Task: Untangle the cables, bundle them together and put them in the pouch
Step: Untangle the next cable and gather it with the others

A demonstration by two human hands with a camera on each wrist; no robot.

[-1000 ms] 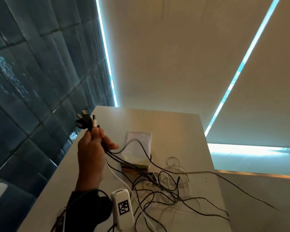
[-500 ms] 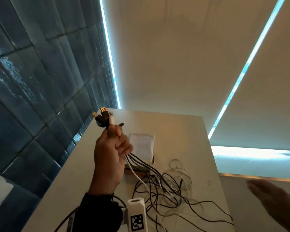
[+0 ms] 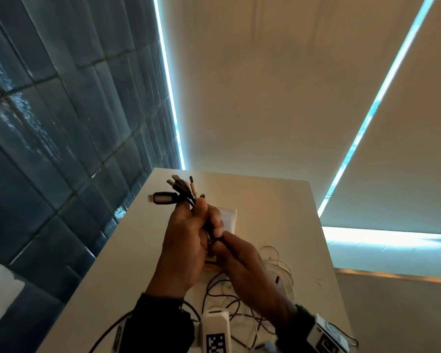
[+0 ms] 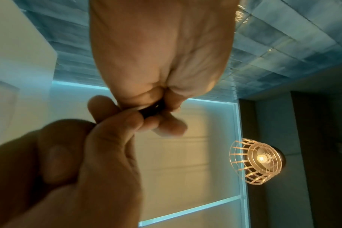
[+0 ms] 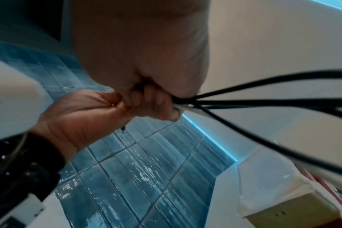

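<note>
Right hand (image 3: 242,266) has come in from the table's edge since 0.5 s ago and now pinches the gathered black and white cables (image 3: 209,230) just below the left hand (image 3: 186,240), which is fisted round them, plug ends (image 3: 178,189) fanned above. Near: loose cable tails (image 3: 239,301) tangled on the white table (image 3: 278,200). Beyond the hands: translucent white pouch (image 3: 229,217) lying flat. To do it well: keep the left fist firm, slide the right pinch down the strands, freeing 1 loop at a time. Only marking: wrist-unit square code tag (image 3: 215,343), no readable text.
</note>
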